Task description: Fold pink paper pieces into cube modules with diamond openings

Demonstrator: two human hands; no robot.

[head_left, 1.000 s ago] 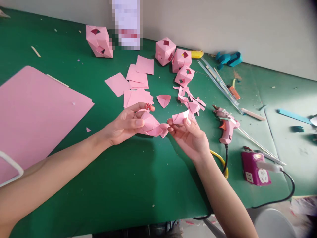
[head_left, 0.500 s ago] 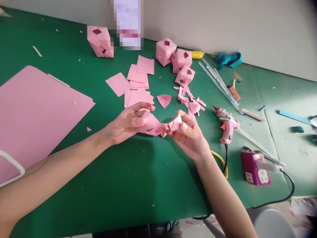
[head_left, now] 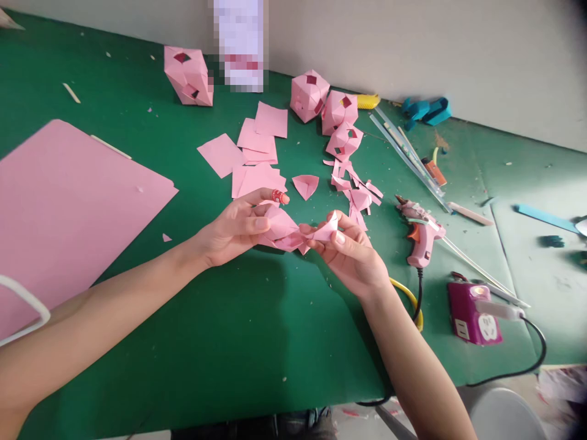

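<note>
From my end I have both hands over the green table point(head_left: 220, 354), held close together. The left hand point(head_left: 232, 232) has its grip closed on a pink model point(head_left: 280, 229), thumb in front and one finger, its nail red-patterned, raised behind. The model sits between the hands, folded from several faces. In the right hand point(head_left: 355, 260) the grip is pinched round a small folded piece point(head_left: 326, 232), its pale tip pointing up. The piece reaches the model's right end – I cannot tell whether the two are joined there or merely overlap in my view.

Just beyond the hands I see a loose fold point(head_left: 306, 186), with paper squares point(head_left: 259, 180) to its left and scraps point(head_left: 360, 198) to its right. Three balls point(head_left: 340, 113) cluster behind the scraps; a lone ball point(head_left: 190, 76) stands well apart, far left. A large pink sheet point(head_left: 82, 201) covers the left side. Right of the right hand lie the glue gun point(head_left: 422, 244) and, nearer me, a purple block point(head_left: 472, 313).
</note>
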